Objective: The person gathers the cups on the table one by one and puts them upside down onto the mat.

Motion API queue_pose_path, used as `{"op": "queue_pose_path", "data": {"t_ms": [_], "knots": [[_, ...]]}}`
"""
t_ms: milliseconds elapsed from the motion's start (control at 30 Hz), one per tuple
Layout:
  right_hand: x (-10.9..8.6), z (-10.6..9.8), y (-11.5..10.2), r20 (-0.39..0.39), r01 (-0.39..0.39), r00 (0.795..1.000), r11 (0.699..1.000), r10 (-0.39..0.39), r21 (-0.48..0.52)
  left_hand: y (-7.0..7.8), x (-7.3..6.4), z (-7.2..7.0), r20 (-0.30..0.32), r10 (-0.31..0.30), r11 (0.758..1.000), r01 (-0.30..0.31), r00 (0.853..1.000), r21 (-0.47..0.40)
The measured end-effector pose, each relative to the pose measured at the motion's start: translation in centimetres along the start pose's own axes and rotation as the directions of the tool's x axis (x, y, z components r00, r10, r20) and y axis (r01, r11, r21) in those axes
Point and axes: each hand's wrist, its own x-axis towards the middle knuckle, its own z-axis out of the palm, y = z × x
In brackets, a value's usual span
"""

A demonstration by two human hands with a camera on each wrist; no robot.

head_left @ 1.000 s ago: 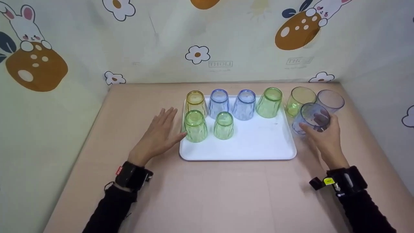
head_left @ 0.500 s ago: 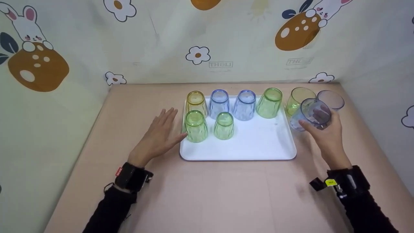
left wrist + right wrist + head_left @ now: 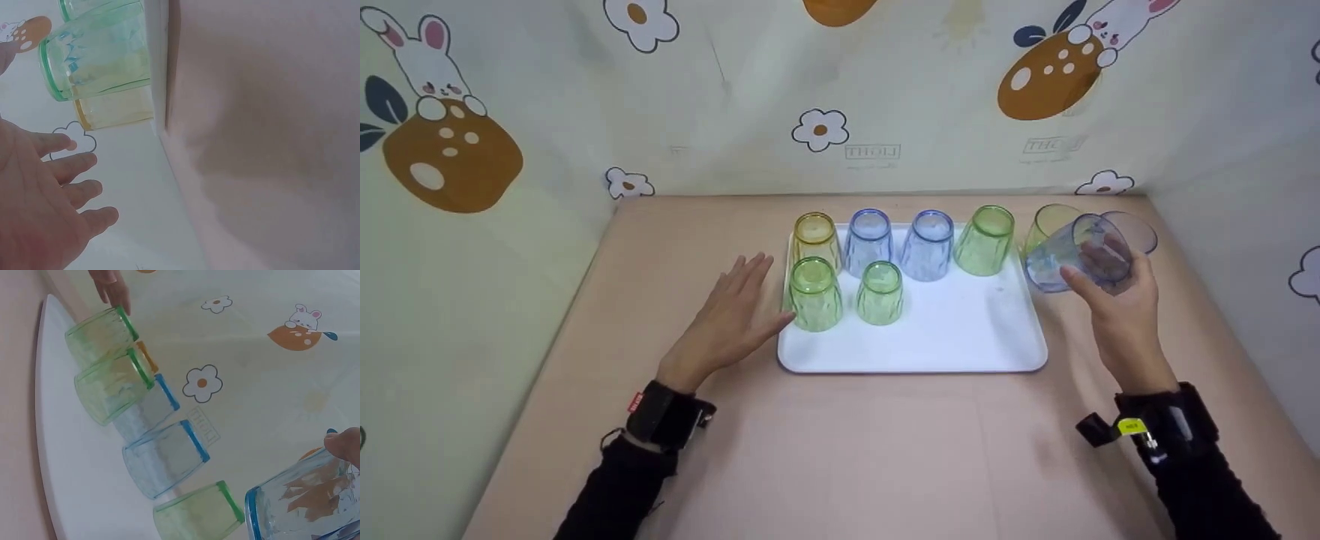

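My right hand (image 3: 1129, 326) grips a blue glass (image 3: 1057, 262) off the right edge of a white tray (image 3: 930, 349). The glass is tilted, its thick base towards the tray and its mouth towards the palm. In the right wrist view, thumb and fingers hold the blue-edged glass (image 3: 298, 506). My left hand (image 3: 720, 322) has straight fingers and holds nothing. Its thumb tip is by the front-left green glass (image 3: 815, 296); whether they touch I cannot tell. Upside down on the tray stand an amber glass (image 3: 814, 232), blue glasses (image 3: 870, 244) and green glasses (image 3: 880, 294).
Right of the tray, a yellow-green glass (image 3: 1044, 225) and a pale purple-rimmed glass (image 3: 1140, 232) stand mouth up, partly hidden by the held glass. A patterned cloth wall (image 3: 720, 112) rises behind the pinkish table (image 3: 885, 450).
The held blue glass has risen and tipped over further, its base swinging left towards the tray's right edge. My left hand and the glasses on the tray have stayed in place.
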Motion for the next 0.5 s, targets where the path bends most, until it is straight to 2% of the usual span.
{"op": "queue_pose_path", "data": {"t_ms": [100,233,500], "knots": [[0.0,0.3,-0.3,0.007,-0.024,1.0,0.994,0.024,0.105,0.1,0.0,-0.1,-0.004,0.001,1.0,-0.001,1.0,-0.002],[0.0,0.7,-0.6,-0.003,-0.041,0.999,0.97,0.043,0.24,0.3,0.0,-0.2,-0.008,-0.004,1.0,0.004,1.0,-0.005],[0.1,1.3,-0.3,0.014,-0.046,0.999,0.881,0.044,0.472,0.5,-0.1,-0.1,-0.023,0.001,1.0,-0.001,1.0,-0.008]]}}
